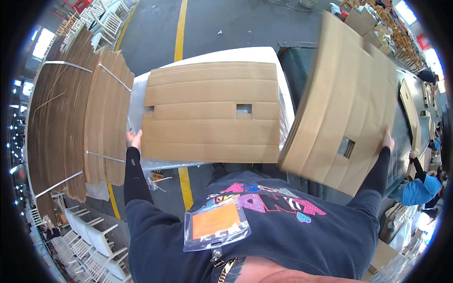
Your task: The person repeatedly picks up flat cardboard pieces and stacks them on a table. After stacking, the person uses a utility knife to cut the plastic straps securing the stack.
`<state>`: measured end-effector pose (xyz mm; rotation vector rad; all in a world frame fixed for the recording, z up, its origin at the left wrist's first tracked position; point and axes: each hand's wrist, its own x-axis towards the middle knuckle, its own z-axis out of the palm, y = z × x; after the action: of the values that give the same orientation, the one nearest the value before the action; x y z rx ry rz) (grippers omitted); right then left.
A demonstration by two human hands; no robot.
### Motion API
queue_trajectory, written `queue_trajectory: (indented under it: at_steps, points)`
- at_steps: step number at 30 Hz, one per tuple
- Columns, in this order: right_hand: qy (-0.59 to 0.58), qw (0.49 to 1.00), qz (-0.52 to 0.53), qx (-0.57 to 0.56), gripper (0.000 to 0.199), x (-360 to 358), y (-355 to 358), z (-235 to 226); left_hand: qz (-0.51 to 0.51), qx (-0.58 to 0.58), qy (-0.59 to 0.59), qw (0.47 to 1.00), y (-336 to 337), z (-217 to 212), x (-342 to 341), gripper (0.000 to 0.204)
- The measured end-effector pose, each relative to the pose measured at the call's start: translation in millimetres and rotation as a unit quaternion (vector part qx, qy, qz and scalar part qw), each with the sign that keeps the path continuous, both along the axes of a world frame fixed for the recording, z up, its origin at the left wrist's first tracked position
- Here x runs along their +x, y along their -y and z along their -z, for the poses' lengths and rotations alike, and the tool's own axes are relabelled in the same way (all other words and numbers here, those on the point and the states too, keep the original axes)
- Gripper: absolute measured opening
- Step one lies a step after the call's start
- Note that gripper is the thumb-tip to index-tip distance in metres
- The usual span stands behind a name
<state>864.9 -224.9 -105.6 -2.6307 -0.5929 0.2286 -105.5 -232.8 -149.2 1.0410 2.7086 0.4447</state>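
Factory floor: flat cardboard sheet [211, 112] on a wrapped table [283, 82], a second sheet [344, 101] in motion.
Left hand [134, 139] grips the flat sheet's left edge; right hand [387, 140] clasps the tilted sheet, which could slip.

The flat cardboard sheet [211, 112] on the table is light brown, with darker fold lines across it. The second cardboard sheet [347, 101] at the right is the same light brown. The strapped cardboard stacks [75, 118] at the left are a darker brown with fine rib lines, and their straps are pale grey. The table top [245, 53] is white under clear wrap. The floor [226, 23] is dark grey with a yellow line [180, 28]. The person's sweatshirt [283, 236] is dark navy with pink, yellow and blue print. The badge holder [216, 224] is clear with an orange card. The chairs [92, 240] are white. Another person's sleeve [420, 191] is bright blue.
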Motion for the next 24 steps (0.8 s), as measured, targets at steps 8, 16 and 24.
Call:
queue_trajectory:
  at_steps: [8, 16, 24]
  points:
    - [-0.054, 0.971, 0.234, 0.009, 0.074, 55, 48, 106, -0.085, -0.170, 0.045, 0.981, 98, 38, 70, 0.088]
    - [-0.275, 0.900, -0.300, 0.156, 0.062, -283, 68, 243, 0.005, -0.135, 0.013, 0.991, 2, 68, 38, 0.096]
    - [-0.300, 0.923, -0.240, -0.027, 0.061, -409, 39, 213, -0.024, -0.067, 0.117, 0.991, -26, 132, -13, 0.102]
